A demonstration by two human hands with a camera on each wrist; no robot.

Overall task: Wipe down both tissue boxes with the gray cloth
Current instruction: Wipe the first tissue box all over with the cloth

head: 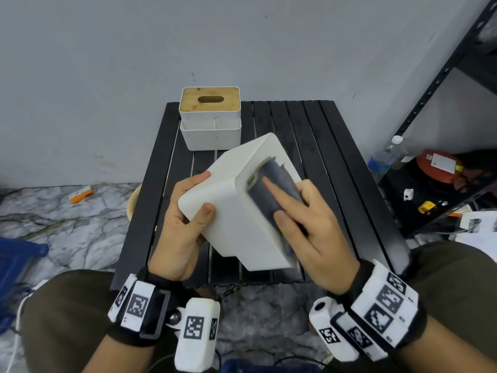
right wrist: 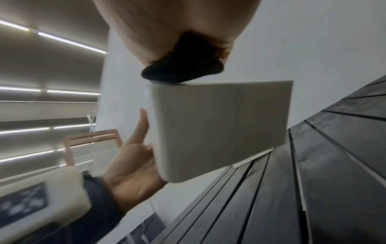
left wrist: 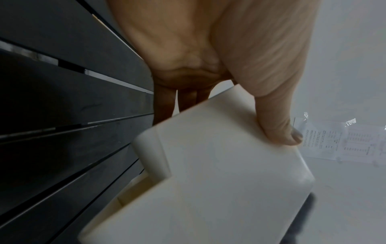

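A plain white tissue box (head: 236, 211) is held tilted above the black slatted table (head: 336, 157). My left hand (head: 183, 224) grips its near left end, thumb (left wrist: 277, 128) on top and fingers wrapped round the far side. My right hand (head: 314, 232) holds the folded gray cloth (head: 277, 170) and presses it against the box's right face, index finger stretched along it. In the right wrist view the cloth (right wrist: 181, 69) is bunched under the palm on the box's edge (right wrist: 219, 123). A second white tissue box with a bamboo lid (head: 209, 103) stands at the table's back edge.
A white divided tray (head: 209, 138) sits directly in front of the bamboo-lidded box. A black metal shelf (head: 441, 76) stands to the right, with a water bottle (head: 382, 157) and clutter at its foot. The wall is close behind the table. A blue crate (head: 16, 259) is at the left.
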